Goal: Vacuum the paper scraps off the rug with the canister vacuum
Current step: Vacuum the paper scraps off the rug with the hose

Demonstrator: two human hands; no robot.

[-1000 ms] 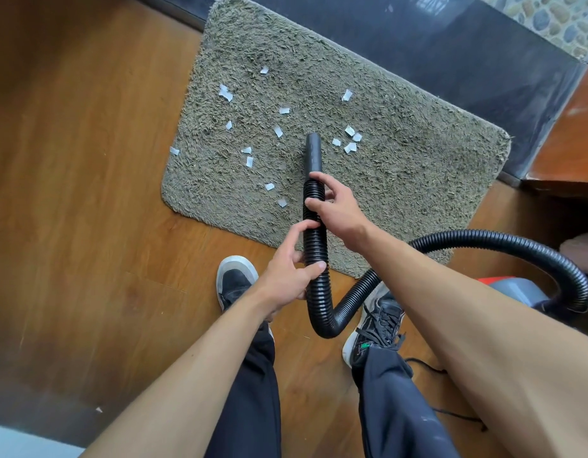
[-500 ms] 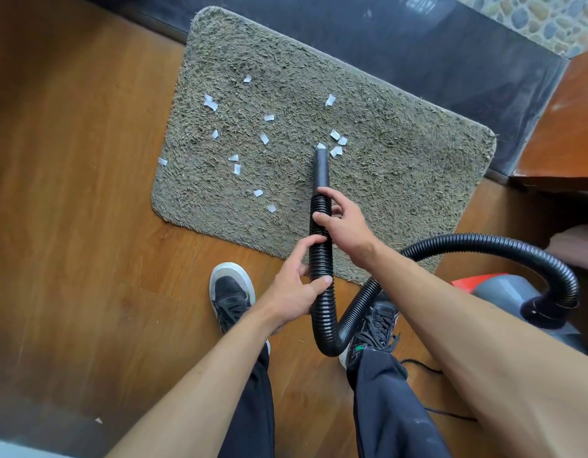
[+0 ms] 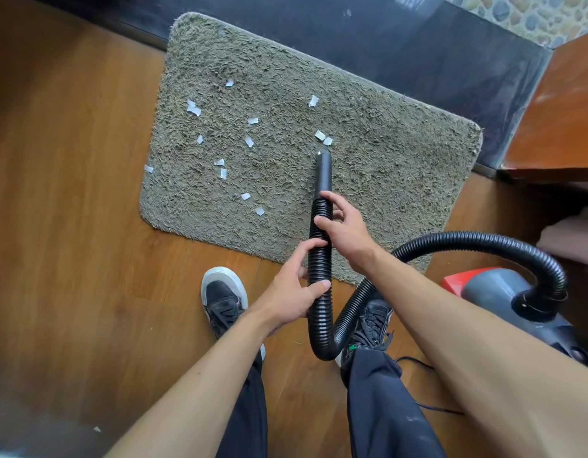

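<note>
A grey-green shaggy rug lies on the wooden floor with several white paper scraps scattered over its left and middle. The black ribbed vacuum hose ends in a smooth nozzle whose tip rests on the rug just below two scraps. My right hand grips the hose right behind the nozzle. My left hand grips the hose lower down. The hose loops back to the red and grey canister at the right.
My two black shoes stand on the wooden floor at the rug's near edge. A dark stone step borders the rug's far side. A brown wooden cabinet stands at the right. A thin black cord trails behind my right leg.
The nozzle has moved forward and right across the rug. Two scraps near its tip are gone; both hands keep their hold on the hose.
</note>
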